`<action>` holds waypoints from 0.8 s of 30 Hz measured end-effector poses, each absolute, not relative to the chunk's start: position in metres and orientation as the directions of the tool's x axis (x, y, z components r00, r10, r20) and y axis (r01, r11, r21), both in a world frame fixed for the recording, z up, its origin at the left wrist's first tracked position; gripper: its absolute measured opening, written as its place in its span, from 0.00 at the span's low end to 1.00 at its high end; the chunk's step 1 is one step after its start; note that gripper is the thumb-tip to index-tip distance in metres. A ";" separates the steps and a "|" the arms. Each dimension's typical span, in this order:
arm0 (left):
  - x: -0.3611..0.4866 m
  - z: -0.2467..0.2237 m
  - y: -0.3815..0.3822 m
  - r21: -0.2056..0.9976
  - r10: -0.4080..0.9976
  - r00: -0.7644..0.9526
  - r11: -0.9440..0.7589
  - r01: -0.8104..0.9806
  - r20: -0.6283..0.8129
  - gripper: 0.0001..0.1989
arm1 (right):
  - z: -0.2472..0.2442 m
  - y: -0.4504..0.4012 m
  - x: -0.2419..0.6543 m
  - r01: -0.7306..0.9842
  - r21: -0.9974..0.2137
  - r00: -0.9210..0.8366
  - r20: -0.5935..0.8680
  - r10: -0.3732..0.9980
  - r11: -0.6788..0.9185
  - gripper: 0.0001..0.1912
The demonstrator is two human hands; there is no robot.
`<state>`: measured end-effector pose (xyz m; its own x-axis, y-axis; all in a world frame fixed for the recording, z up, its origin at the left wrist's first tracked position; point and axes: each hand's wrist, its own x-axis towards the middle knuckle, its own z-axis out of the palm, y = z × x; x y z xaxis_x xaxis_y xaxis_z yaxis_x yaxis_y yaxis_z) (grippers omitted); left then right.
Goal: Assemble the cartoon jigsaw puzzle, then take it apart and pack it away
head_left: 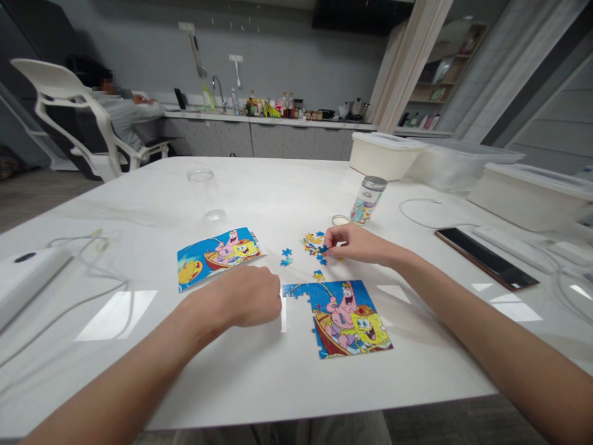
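Far left, a white rectangular device (32, 278) with a black oval mark, a thin white cable (88, 290) looping beside it on a glossy white marble-look table (259, 386). Farther back, a clear glass tumbler (206, 194), upright and well apart from the hands. Next, a flat printed SpongeBob and Patrick picture card (217, 256) in bright blue, lying at a slant just above the left hand (245, 296). Fingers of that hand curled into a closed fist resting on the table, anything inside hidden from view. Just beside those knuckles, the ragged left edge of a partly assembled SpongeBob jigsaw puzzle (345, 321), lying flat, its top-left corner stepped and unfinished, with a gap along the top. Above that gap, two loose blue jigsaw pieces (286, 256) and a small heap of multicoloured jigsaw pieces (315, 242). Over the heap, the right hand (359, 244), thumb and forefinger pinched on a blue jigsaw piece (323, 249), other fingers loosely curled. Beyond it, an upright cylindrical jar with a silver lid (368, 201). Far right, well apart, a black smartphone (486, 258) lying flat.
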<state>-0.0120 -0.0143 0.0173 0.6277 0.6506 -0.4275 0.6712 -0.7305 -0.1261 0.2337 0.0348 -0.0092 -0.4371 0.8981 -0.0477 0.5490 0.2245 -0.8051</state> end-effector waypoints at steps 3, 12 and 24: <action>-0.012 0.017 -0.014 -0.130 0.653 0.629 -0.730 0.671 -0.423 0.17 | -0.006 0.030 0.230 0.447 -0.877 -0.469 -0.062 0.881 0.177 0.05; -0.012 0.019 -0.015 -0.086 0.674 0.613 -0.699 0.710 -0.413 0.18 | 0.000 0.021 0.221 0.402 -0.913 -0.438 -0.124 0.890 0.071 0.10; -0.013 0.018 -0.014 -0.097 0.658 0.626 -0.718 0.689 -0.419 0.18 | -0.003 0.026 0.221 0.282 -0.957 -0.312 -0.162 0.936 -0.072 0.07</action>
